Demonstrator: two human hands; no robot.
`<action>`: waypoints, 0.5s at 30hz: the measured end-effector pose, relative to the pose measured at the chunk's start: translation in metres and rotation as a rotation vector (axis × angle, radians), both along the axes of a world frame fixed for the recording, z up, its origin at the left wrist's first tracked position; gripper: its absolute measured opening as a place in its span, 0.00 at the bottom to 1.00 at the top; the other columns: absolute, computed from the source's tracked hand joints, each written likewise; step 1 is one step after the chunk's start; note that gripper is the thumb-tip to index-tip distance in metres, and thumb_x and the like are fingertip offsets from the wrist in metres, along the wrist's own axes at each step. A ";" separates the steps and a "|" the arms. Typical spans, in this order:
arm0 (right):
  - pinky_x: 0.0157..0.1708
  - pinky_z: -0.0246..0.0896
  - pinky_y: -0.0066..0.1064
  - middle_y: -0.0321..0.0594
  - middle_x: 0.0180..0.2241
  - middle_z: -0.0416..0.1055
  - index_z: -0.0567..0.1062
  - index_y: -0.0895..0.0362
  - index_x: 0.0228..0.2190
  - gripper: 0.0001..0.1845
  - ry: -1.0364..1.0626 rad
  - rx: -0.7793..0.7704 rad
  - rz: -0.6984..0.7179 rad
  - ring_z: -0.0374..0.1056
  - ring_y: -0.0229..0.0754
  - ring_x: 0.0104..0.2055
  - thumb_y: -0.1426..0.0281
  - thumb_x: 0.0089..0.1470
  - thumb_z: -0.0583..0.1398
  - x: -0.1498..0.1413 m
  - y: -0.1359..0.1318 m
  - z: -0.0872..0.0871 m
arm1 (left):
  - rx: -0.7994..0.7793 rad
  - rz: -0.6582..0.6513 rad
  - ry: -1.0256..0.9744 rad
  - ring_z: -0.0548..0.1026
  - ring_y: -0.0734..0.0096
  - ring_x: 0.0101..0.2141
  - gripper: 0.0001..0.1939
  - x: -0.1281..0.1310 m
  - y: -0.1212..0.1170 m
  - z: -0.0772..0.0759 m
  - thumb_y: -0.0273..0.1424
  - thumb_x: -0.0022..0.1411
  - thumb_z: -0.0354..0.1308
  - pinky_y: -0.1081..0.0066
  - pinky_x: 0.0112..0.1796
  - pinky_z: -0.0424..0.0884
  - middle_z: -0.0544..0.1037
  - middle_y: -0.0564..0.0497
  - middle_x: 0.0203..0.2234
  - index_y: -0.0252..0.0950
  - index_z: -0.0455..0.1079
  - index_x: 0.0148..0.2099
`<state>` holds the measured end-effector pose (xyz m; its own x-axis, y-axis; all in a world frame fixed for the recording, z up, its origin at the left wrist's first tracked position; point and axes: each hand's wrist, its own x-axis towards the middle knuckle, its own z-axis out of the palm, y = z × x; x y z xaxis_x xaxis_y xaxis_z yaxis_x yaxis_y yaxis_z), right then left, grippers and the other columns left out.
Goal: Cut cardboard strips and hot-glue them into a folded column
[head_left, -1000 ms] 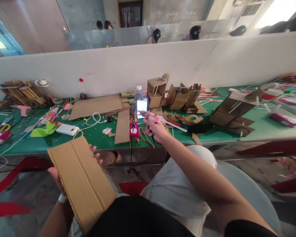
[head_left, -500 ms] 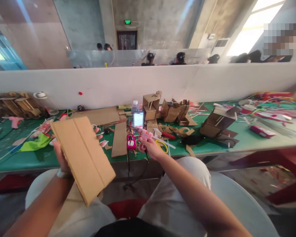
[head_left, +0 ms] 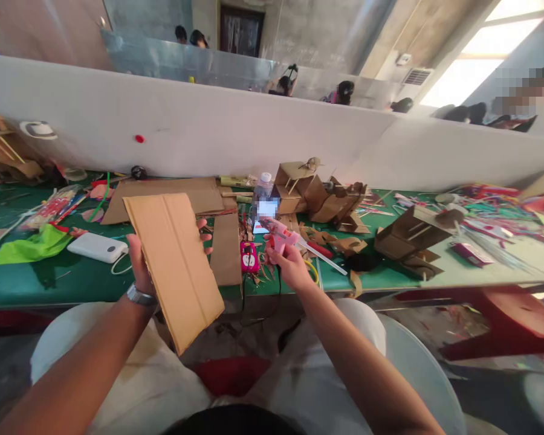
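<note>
My left hand [head_left: 140, 266] grips a creased piece of cardboard [head_left: 176, 266], thumb along its left edge and fingertips showing past its right edge. The cardboard is tilted above my lap, and its back is hidden. In my right hand [head_left: 290, 266] is a pink hot glue gun [head_left: 281, 235], with a white glue stick [head_left: 324, 257] poking out of its rear. Its nozzle points up and left, towards a lit phone [head_left: 266, 211] by a clear bottle [head_left: 263, 181]. Below the gun sits a small magenta box [head_left: 249, 258].
Cardboard sheets [head_left: 163, 196] lie at the back of the green table [head_left: 104, 284]. Cardboard models [head_left: 414, 238] stand to the right. A white power bank [head_left: 97, 248] and a lime-green cloth [head_left: 31, 244] lie on the left. A red stool [head_left: 521, 314] is at the right.
The view has tilted and swung. My left hand and the cardboard appear farther right and slightly higher. The glue gun is now seen more from the side, still in my right hand.
</note>
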<state>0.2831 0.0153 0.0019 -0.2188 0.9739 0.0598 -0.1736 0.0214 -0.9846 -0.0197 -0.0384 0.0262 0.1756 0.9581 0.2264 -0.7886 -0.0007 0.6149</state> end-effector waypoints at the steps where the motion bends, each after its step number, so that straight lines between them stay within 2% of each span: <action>1: 0.21 0.57 0.27 0.29 0.23 0.68 0.73 0.58 0.47 0.29 0.001 0.006 -0.002 0.61 0.34 0.22 0.55 0.50 0.72 -0.003 0.001 0.000 | -0.003 0.003 -0.007 0.74 0.39 0.59 0.54 -0.001 -0.002 0.000 0.65 0.57 0.59 0.43 0.53 0.77 0.67 0.36 0.69 0.38 0.56 0.75; 6: 0.17 0.56 0.27 0.29 0.23 0.67 0.73 0.56 0.46 0.24 0.059 -0.005 0.042 0.62 0.35 0.21 0.55 0.55 0.69 -0.016 0.001 -0.003 | -0.055 0.032 -0.023 0.73 0.36 0.60 0.55 0.000 -0.002 -0.006 0.65 0.57 0.60 0.44 0.54 0.77 0.65 0.38 0.70 0.42 0.52 0.76; 9: 0.15 0.54 0.26 0.30 0.22 0.66 0.74 0.56 0.42 0.20 0.072 -0.077 0.129 0.61 0.35 0.20 0.55 0.57 0.68 -0.021 0.005 -0.004 | -0.068 0.031 0.008 0.72 0.34 0.62 0.57 0.002 0.005 -0.018 0.65 0.55 0.61 0.42 0.54 0.77 0.64 0.38 0.71 0.42 0.52 0.76; 11: 0.16 0.56 0.27 0.32 0.23 0.67 0.74 0.56 0.40 0.19 0.062 -0.135 0.166 0.61 0.34 0.20 0.54 0.58 0.68 -0.024 0.010 -0.005 | -0.097 0.092 0.019 0.71 0.35 0.62 0.55 0.002 0.012 -0.028 0.67 0.56 0.59 0.41 0.55 0.76 0.64 0.42 0.71 0.45 0.51 0.77; 15: 0.16 0.56 0.27 0.35 0.26 0.67 0.73 0.55 0.45 0.23 0.026 -0.228 0.206 0.63 0.36 0.22 0.51 0.58 0.67 -0.033 0.020 -0.012 | -0.179 0.095 0.059 0.70 0.34 0.63 0.58 -0.001 0.024 -0.045 0.69 0.52 0.60 0.42 0.57 0.75 0.62 0.41 0.72 0.45 0.53 0.76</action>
